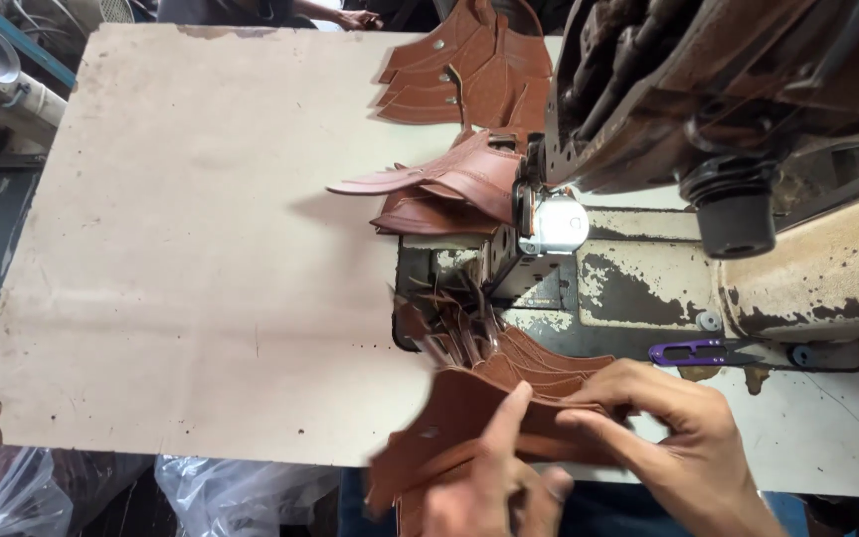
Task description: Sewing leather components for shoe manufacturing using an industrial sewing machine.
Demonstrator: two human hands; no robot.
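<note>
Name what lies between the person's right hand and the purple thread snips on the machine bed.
Head view: only bare, worn machine bed separates the right hand from the purple thread snips.

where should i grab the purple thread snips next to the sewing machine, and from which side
Take the purple thread snips by the purple handle end, coming from above on the near side. They lie flat beside the sewing machine, blades pointing right, and the handle is the broad, blunt part nearest the right hand. Both hands are now on brown leather pieces.
</note>
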